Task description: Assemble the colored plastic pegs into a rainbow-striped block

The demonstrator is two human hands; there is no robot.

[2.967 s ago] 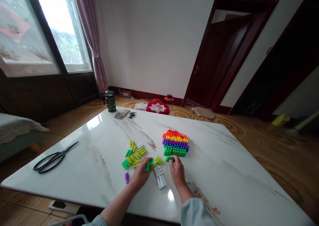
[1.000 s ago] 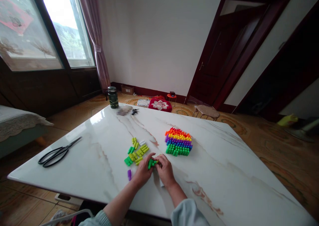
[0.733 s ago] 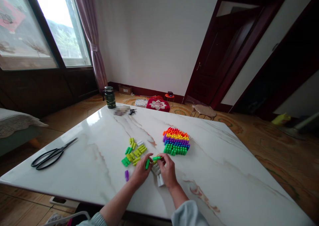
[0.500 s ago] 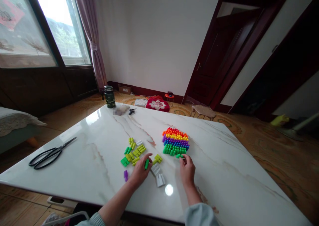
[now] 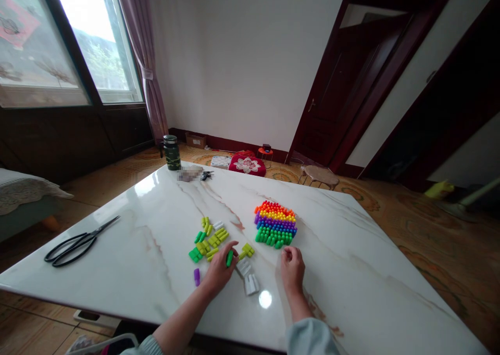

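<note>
My left hand [image 5: 221, 266] is closed around a green piece [image 5: 229, 258] over the left part of the loose pieces. My right hand [image 5: 292, 267] is just below the multicoloured block of pieces [image 5: 275, 222], its fingers curled together; whether anything is between them is too small to tell. That block runs in rows of red, orange, yellow, purple, blue and green, with a green piece [image 5: 278, 244] at its near edge. Yellow-green pieces [image 5: 217, 236], green pieces [image 5: 196, 255], a purple piece [image 5: 197, 277] and clear-white pieces [image 5: 251, 284] lie around my left hand.
Black-handled scissors [image 5: 82, 243] lie on the left of the white marbled table [image 5: 359, 271]. At the far left corner stand a dark green flask [image 5: 172, 152], a blurred item [image 5: 190, 173] and keys [image 5: 207, 175]. A stool [image 5: 320, 175] is beyond the table.
My right hand has moved slightly down and away from the green piece, which now lies against the block's near edge. The left hand stays nearly still, with its green piece.
</note>
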